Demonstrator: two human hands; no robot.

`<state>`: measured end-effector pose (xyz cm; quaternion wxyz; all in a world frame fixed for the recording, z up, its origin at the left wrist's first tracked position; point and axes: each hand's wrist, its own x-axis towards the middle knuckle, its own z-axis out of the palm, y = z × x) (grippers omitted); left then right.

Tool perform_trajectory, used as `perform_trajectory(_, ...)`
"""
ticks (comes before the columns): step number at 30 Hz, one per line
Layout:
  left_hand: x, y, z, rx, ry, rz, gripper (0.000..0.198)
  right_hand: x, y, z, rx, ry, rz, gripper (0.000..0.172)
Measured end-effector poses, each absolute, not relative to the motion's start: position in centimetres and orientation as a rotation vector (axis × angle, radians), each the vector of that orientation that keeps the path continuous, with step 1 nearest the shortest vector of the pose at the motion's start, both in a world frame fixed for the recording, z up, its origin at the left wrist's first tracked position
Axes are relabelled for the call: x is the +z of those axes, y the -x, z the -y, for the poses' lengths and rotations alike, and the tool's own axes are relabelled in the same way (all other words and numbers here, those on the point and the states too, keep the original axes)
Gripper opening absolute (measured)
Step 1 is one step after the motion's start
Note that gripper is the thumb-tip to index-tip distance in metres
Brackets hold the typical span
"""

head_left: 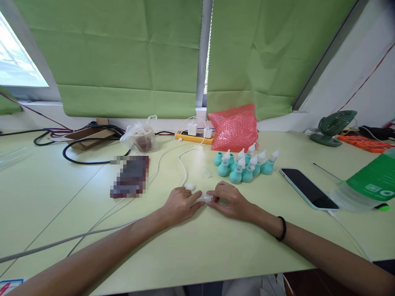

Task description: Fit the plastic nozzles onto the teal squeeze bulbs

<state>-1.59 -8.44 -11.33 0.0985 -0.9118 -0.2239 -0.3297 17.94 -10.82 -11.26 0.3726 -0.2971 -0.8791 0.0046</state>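
My left hand (184, 203) and my right hand (228, 200) meet over the table in front of me. Between their fingertips is a small clear plastic piece (206, 198), pinched from both sides and partly hidden by the fingers. Just beyond lie another small clear plastic piece (207, 173) and a white cable plug (190, 187). Behind my right hand stands a group of teal squeeze bulbs (235, 176). Most carry a pointed translucent nozzle (241, 163); at least one at the left, a bare teal bulb (218, 158), has none.
Right of the bulbs are a phone (308, 188) on a cable, a screwdriver (326, 172), a large bottle (370, 181) and a green fan (335, 125). A red bubble-wrap bag (235, 129) and yellow power strip (197, 138) stand behind. White cables (92, 232) cross the left side, near a blurred dark-red object (131, 176).
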Motion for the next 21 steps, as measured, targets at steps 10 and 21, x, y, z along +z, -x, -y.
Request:
perform_trajectory(10,-9.3,1.9,9.3,-0.924,3.086,1.004,0.026,-11.0,-18.2,10.7,-0.404,0.619,2.245,0.019)
perform_trajectory(21,-8.8,1.9,9.3,-0.755,3.267,0.964,0.02,-11.0,-18.2,10.7,-0.458,0.611,2.227,0.023)
